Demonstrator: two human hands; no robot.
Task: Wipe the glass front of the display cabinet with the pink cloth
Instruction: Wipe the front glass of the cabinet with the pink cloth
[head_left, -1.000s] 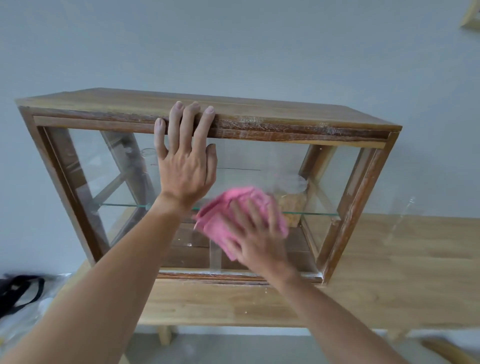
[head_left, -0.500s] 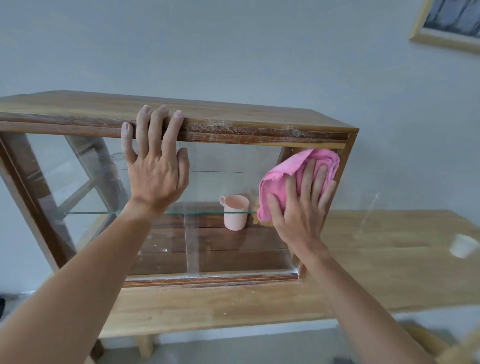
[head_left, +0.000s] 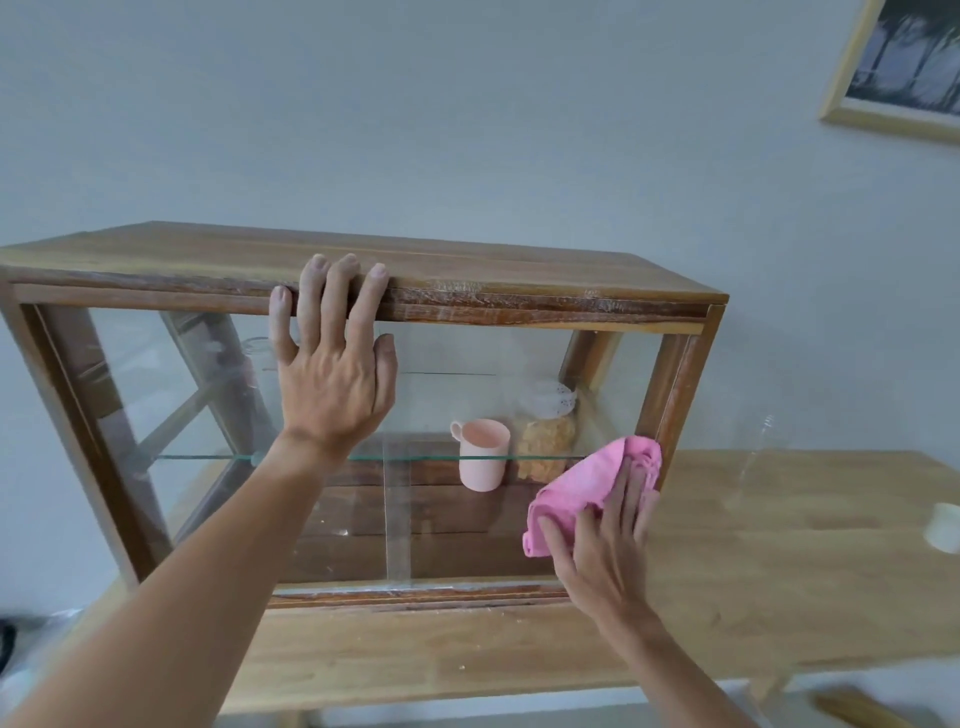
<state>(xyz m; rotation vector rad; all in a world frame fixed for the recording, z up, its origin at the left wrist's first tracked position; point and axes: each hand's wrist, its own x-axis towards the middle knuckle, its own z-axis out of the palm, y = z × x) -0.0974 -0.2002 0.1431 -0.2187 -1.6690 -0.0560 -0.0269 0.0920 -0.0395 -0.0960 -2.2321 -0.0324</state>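
Note:
A wooden display cabinet (head_left: 519, 306) with a glass front (head_left: 467, 395) stands on a wooden table. My left hand (head_left: 332, 374) lies flat on the glass with its fingertips over the top frame, holding nothing. My right hand (head_left: 608, 545) presses a crumpled pink cloth (head_left: 582, 488) against the lower right part of the glass, beside the right post. Inside, on a glass shelf (head_left: 197, 457), stand a pink cup (head_left: 483, 454) and a clear jar (head_left: 548, 436) with brownish contents.
The wooden table (head_left: 779, 571) stretches to the right, with a clear glass object (head_left: 756, 457) and a small white cup (head_left: 943, 527) near its right edge. A framed picture (head_left: 904, 67) hangs on the wall at upper right. Dark items lie at lower left.
My right hand has swept the pink cloth from the middle of the glass to the upper right corner, then down to the lower right. My left hand stays on the top frame.

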